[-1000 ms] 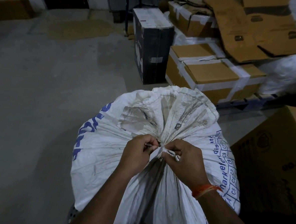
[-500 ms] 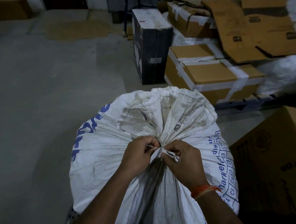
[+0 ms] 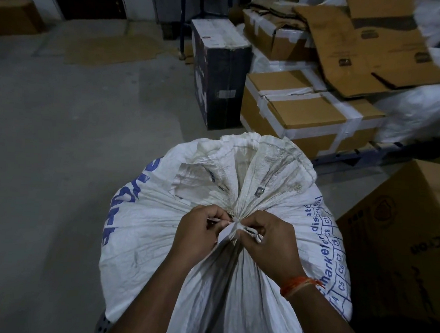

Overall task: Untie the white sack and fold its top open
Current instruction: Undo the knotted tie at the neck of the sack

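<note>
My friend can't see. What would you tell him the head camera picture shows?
Two hands work at the tie cinching a big white sack: the left hand and right hand each pinch the white tie at its neck. Taped cardboard boxes sit behind.

White sack [image 3: 157,239] with blue printed lettering.
Brown cardboard boxes [image 3: 307,115] banded with white tape; orange thread wristband [image 3: 296,287]; grey floor [image 3: 59,156].

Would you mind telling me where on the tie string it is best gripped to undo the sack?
Probably by its loose ends, from either side of the knot. The tie string cinches the sack neck there, and its ends stick out sideways: the left hand pinches one, the right hand the other.
</note>
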A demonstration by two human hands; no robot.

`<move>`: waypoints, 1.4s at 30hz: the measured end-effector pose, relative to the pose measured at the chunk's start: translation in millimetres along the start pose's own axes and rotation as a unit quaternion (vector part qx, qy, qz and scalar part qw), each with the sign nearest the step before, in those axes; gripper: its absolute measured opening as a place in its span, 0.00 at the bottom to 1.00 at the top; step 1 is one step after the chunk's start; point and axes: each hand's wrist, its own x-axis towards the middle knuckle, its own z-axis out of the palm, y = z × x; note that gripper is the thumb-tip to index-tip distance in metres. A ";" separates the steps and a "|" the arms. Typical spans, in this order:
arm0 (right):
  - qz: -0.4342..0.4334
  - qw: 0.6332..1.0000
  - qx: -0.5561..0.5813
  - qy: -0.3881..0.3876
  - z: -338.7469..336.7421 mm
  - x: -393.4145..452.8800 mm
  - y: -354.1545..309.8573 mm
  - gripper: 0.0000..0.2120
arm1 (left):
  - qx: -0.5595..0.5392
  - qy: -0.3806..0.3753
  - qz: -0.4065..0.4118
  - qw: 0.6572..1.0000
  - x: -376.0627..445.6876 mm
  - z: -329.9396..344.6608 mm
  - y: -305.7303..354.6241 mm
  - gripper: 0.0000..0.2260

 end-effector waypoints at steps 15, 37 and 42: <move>-0.008 1.000 0.009 0.000 0.6 -0.7 -0.4 0.05 | -0.031 -0.010 0.034 0.999 0.2 12.0 -6.8 0.04; 0.003 1.000 -0.001 -0.002 0.7 -0.6 0.4 0.06 | -0.024 -0.009 0.005 1.000 0.2 4.4 -1.8 0.07; 0.003 1.000 0.000 -0.006 1.2 -0.6 0.9 0.06 | -0.031 -0.015 0.016 0.999 -1.5 6.8 -0.9 0.07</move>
